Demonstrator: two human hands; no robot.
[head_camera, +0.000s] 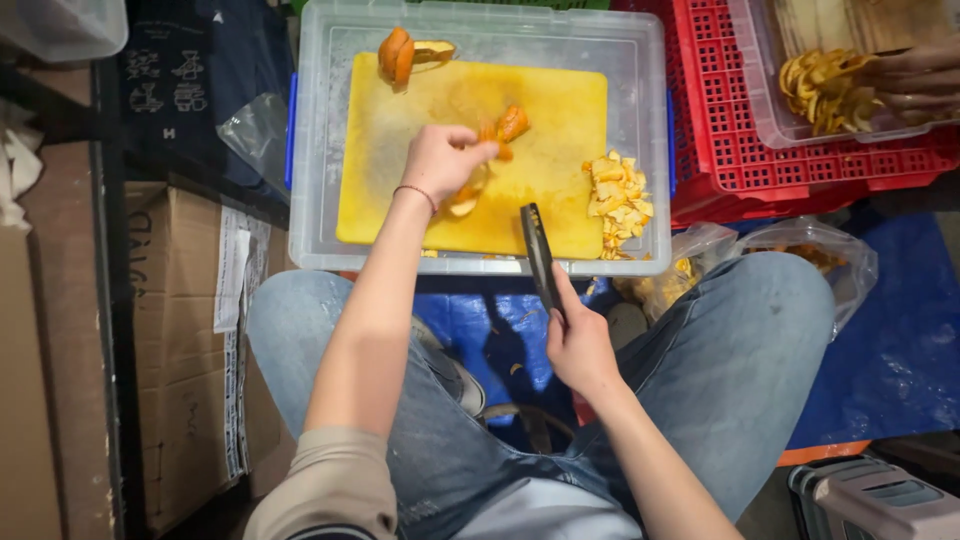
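My left hand (441, 160) rests on a yellow cutting board (400, 130) and grips a curled piece of orange peel (466, 196); another orange piece (511, 124) lies just past its fingers. My right hand (577, 343) is shut on the handle of a dark knife (538, 252), whose blade points toward the board's near edge. The board lies on an upturned clear plastic bin (645, 60). A heap of chopped yellow peel bits (617, 195) sits on the board's right side, and further orange pieces (404, 53) at its far edge.
A red crate (730, 150) at the right carries a clear tub (765, 110) of peel strips, where another person's hand (915, 80) works. Plastic bags (820, 245) lie by my right knee on a blue tarp (900, 330). Cardboard boxes (180, 330) stand at my left.
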